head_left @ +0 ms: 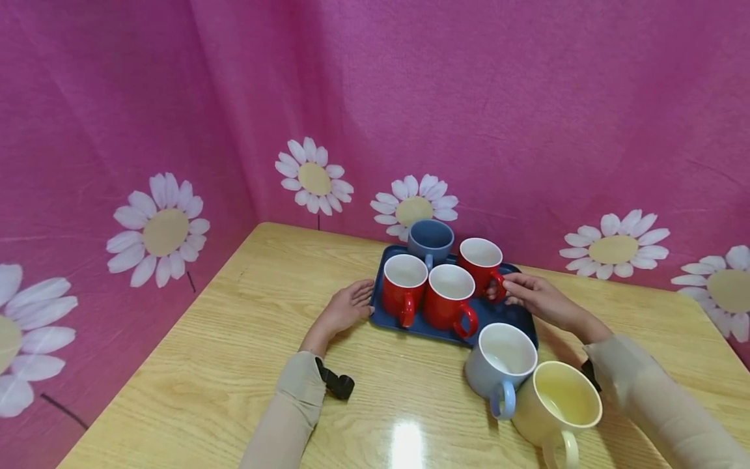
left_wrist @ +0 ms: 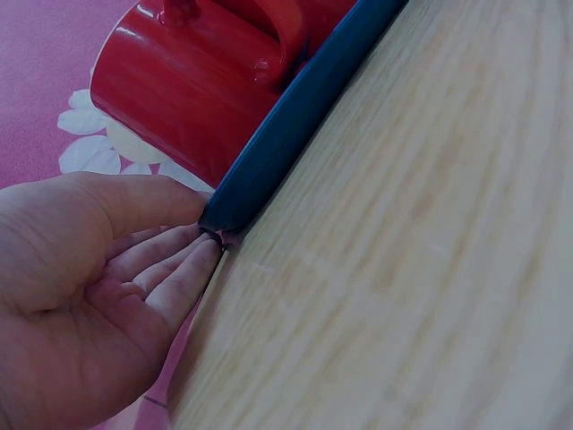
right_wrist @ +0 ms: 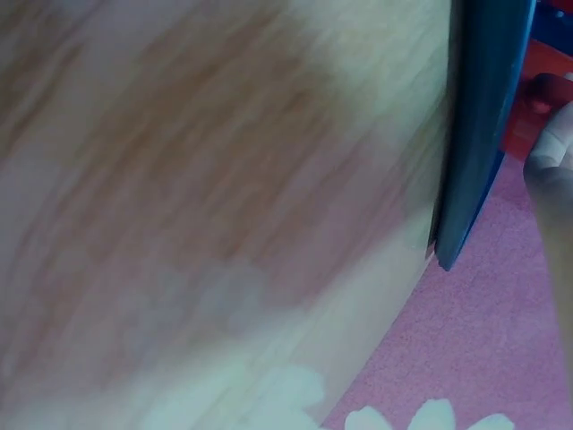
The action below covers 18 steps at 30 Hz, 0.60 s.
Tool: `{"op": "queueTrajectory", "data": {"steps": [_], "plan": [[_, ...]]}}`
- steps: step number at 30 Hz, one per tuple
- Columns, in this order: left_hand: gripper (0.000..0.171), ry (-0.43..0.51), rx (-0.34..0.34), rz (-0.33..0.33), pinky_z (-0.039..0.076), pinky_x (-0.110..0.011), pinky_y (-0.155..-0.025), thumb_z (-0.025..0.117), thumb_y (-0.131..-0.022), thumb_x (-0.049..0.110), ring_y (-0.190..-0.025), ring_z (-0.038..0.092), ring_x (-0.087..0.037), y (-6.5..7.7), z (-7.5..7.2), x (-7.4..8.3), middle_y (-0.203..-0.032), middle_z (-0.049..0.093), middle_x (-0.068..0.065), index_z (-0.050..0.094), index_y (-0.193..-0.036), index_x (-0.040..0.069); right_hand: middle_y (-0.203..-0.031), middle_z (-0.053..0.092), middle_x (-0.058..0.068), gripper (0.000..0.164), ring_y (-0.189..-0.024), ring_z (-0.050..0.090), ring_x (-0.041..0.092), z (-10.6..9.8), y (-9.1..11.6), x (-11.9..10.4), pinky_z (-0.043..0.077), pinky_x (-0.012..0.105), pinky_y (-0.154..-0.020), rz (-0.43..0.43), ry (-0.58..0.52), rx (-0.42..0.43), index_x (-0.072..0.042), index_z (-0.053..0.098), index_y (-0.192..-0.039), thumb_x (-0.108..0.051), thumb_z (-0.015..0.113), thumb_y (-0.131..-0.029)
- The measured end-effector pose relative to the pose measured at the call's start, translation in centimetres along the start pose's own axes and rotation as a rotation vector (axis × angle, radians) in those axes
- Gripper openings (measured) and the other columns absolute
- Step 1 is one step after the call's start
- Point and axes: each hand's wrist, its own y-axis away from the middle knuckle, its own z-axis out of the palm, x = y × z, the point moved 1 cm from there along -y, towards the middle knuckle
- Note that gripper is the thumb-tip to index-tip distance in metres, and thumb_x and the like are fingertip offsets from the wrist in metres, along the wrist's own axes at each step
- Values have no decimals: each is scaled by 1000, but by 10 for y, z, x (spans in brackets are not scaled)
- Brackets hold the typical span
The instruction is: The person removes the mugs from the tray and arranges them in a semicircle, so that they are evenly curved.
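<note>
My right hand [head_left: 541, 301] pinches the handle of a red mug [head_left: 476, 278], which stands upright at the back right of a dark blue tray [head_left: 518, 319]. At the tray's left side is my left hand [head_left: 342, 309], fingers nearly straight. In the left wrist view, its thumb [left_wrist: 152, 199] touches the tray's rim and the fingertips reach its lower edge. Two more red mugs, one left [head_left: 394, 296] and one in the middle [head_left: 439, 307], stand along the tray's front. Behind them is a grey-blue mug [head_left: 431, 236]. The right wrist view catches only part of the right hand [right_wrist: 557, 148].
A pale blue mug [head_left: 483, 374] stands by the tray's front right corner, overlapping it in the head view. Close beside it, nearer me, is a yellow mug [head_left: 532, 417]. A pink flowered cloth [head_left: 498, 130] hangs behind the wooden table [head_left: 234, 352].
</note>
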Motion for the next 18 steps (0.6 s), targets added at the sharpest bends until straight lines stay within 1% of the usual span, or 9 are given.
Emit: {"op": "queueTrajectory", "data": {"steps": [3,5,11,15,18], "plan": [[61,-2,-2,-2,35,-47,-119,55,-91,-8,-141,41,-38,1,0,2,-152,40,-24,35,-148,-4,-114,72,-3,29,-106,65,5,0,-2,-2,55,18,-89,-2,5,-30,-1,55,-123,-12,33,-107],[61,-8,-2,-5,35,-47,-119,55,-91,-8,-141,41,-37,1,0,2,-152,40,-24,35,-148,-4,-111,72,-3,28,-104,66,5,0,-4,-3,55,19,-88,-3,14,-33,1,55,-120,-12,34,-107],[61,-15,0,-11,35,-46,-119,55,-91,-7,-142,41,-37,-1,-1,-1,-153,40,-23,34,-149,-4,-100,71,-4,24,-96,66,6,2,-9,-6,55,17,-82,28,48,-4,-1,59,-110,-11,38,-106],[61,-22,0,-9,35,-47,-119,55,-92,-7,-142,41,-37,-2,0,-3,-153,40,-23,34,-149,-3,-95,71,-4,22,-93,65,6,4,-10,-10,55,15,-80,55,40,-6,-2,59,-106,-11,39,-105],[60,-28,-2,-12,36,-47,-118,55,-92,-7,-141,42,-37,-2,0,-2,-152,41,-23,35,-148,-3,-95,71,-4,22,-91,64,6,5,-9,-13,55,15,-79,74,26,-16,-5,60,-106,-12,39,-105]]}}
